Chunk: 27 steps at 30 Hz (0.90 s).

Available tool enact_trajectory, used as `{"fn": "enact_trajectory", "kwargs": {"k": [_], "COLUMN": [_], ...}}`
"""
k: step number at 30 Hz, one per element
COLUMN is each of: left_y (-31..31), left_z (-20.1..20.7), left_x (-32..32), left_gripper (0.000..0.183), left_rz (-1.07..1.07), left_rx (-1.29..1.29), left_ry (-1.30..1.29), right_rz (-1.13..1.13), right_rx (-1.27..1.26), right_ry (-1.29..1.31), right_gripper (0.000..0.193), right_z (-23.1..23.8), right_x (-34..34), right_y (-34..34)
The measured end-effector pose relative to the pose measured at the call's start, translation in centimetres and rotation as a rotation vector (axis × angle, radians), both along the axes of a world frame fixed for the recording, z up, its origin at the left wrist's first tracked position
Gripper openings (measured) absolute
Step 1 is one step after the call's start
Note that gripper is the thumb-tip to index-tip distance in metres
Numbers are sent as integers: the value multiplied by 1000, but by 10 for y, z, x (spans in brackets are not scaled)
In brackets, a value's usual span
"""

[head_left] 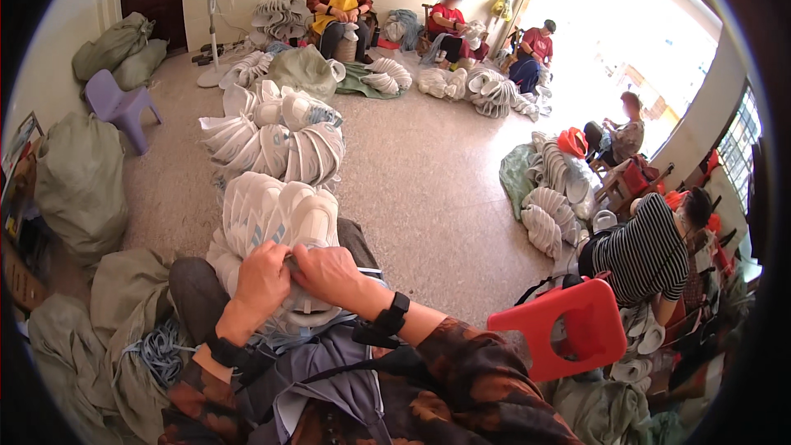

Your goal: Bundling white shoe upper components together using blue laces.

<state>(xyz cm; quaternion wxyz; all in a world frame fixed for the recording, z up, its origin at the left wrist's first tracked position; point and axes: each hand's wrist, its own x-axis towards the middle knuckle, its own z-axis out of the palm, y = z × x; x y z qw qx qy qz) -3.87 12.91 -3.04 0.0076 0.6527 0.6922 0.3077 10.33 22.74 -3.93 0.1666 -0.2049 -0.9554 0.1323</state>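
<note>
Over my lap, my left hand (262,282) and my right hand (328,277) meet with fingertips pinched together. What they pinch is too small and covered by the fingers to make out. Directly under them lies a white shoe upper (306,315), partly hidden by my hands and wrists. Just beyond my fingertips, a stack of white shoe uppers (276,208) with grey-blue patches leans away from me. A bundle of light blue cords (161,352) lies to the left of my left forearm, on grey-green cloth.
More stacked uppers (272,147) stand ahead. A red plastic stool (527,328) is at my right, a purple chair (124,105) and bulging sacks (80,185) at left. Several people sit working along the back and right, among piles of uppers. A fan (216,33) stands at the back wall.
</note>
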Motion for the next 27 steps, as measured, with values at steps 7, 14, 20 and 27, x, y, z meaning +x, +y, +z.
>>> {"fn": "enact_trajectory", "kwargs": {"k": [7, 14, 20, 27], "left_y": [-4, -5, -2, -10], "left_z": [11, -8, -20, -18], "left_x": [-1, -7, -4, -3], "left_gripper": [21, 19, 26, 30], "left_rz": [-3, 94, 59, 31], "left_rx": [-77, 4, 107, 215], "left_ry": [-476, -357, -375, -265], "right_rz": [8, -6, -798, -856], "right_rx": [167, -220, -341, -525], "right_ry": [-27, 50, -388, -316], "right_gripper": [15, 12, 25, 33], "right_z": [-10, -6, -150, -165], "right_x": [-2, 89, 365, 372], "right_y": [1, 10, 113, 62]}}
